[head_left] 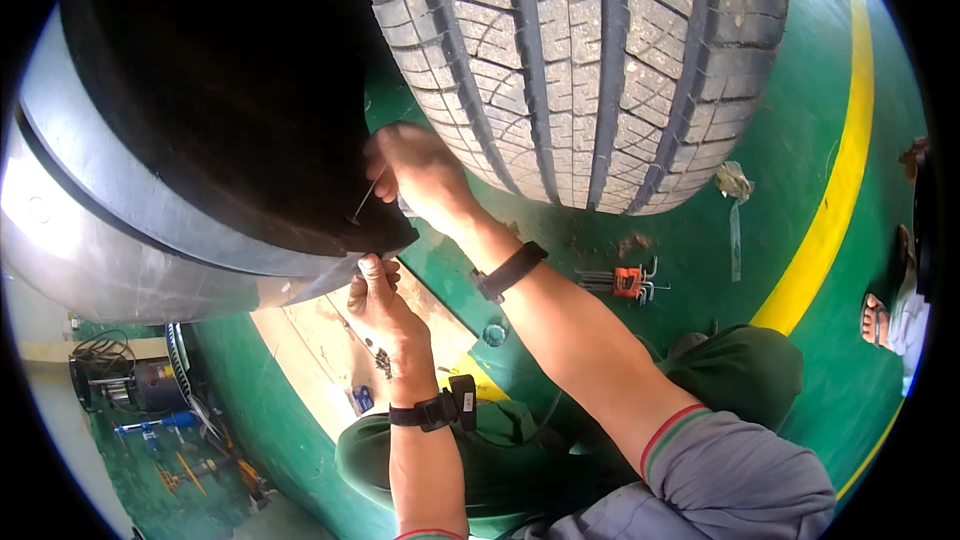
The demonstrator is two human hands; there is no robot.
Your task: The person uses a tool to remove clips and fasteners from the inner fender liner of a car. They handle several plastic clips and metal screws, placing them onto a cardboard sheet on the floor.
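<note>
A large worn tyre (570, 70) fills the top of the view. To its left is the dark wheel-arch liner (230, 130), edged by a silver-grey bumper (150, 270). My right hand (415, 175), slightly blurred, is closed around a thin metal rod that looks like a hex key (368, 196). Its lower end meets the liner near the bumper's rear corner. Just below that corner my left hand (385, 305) is closed, thumb up against the lower edge. Whatever its fingers may hold is hidden.
A hex key set in a red holder (628, 282) lies on the green floor, near a round clear cap (494, 335). Cardboard (310, 350) with small dark fasteners (383, 362) is under the bumper. Tools (160, 425) lie lower left. A person's sandalled foot (874, 321) shows far right.
</note>
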